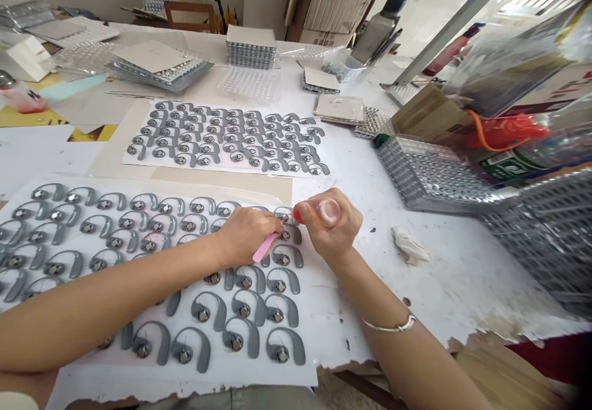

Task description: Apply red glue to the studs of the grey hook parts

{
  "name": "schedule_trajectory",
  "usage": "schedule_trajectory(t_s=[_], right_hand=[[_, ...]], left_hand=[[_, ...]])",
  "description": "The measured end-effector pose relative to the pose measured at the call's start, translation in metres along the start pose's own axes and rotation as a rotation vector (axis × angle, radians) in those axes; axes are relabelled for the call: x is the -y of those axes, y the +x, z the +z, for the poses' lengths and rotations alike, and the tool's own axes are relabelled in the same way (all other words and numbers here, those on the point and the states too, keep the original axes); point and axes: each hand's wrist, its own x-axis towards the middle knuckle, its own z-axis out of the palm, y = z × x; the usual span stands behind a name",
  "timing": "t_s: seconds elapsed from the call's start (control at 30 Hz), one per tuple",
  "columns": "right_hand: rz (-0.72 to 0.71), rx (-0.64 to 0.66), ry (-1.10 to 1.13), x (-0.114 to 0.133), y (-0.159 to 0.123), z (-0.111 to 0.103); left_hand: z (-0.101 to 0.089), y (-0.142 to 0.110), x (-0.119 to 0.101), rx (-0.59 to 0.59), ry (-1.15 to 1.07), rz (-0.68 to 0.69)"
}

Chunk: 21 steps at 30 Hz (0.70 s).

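Fingers [259,228] of my left hand [245,232] are pressed together around a pink stick [264,248], pinching it so its lower end pokes out toward me, while the right hand [330,222] is curled shut around a small clear bottle [326,211] with a red tip [297,215] pointing left.

From where I watch, the white table [444,274] fills most of the view. On it, nearest me, lies a large white sheet [319,311] carrying rows of grey ear hooks [240,302], each with a small metal disc at one end; both of my forearms cross this sheet. A second sheet [139,151] with the same grey pieces lies farther back, well apart from my hands. To the right sit clear trays [430,176] packed with small shiny parts, and darker stacked trays [550,237] beside them.

My left hand rests at the top right corner of the near sheet, and the red tip sits just beside the hook [283,214] there. It may be touching that hook, though I cannot tell from this angle. A thin bracelet [391,325] circles my right wrist, and a crumpled white scrap [409,245] lies on the table near the right hand.
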Motion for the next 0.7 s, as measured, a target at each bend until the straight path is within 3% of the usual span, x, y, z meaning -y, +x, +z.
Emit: schedule_trajectory(t_s=[0.23, 0.7], right_hand=[[0.011, -0.05, 0.036, 0.003, 0.0035, -0.0069], [0.042, -0.02, 0.017, -0.0004, 0.0001, -0.0056]], left_hand=[[-0.0008, 0.0003, 0.0004, -0.013, -0.051, -0.034], [-0.004, 0.0004, -0.0013, 0.005, -0.036, -0.051]])
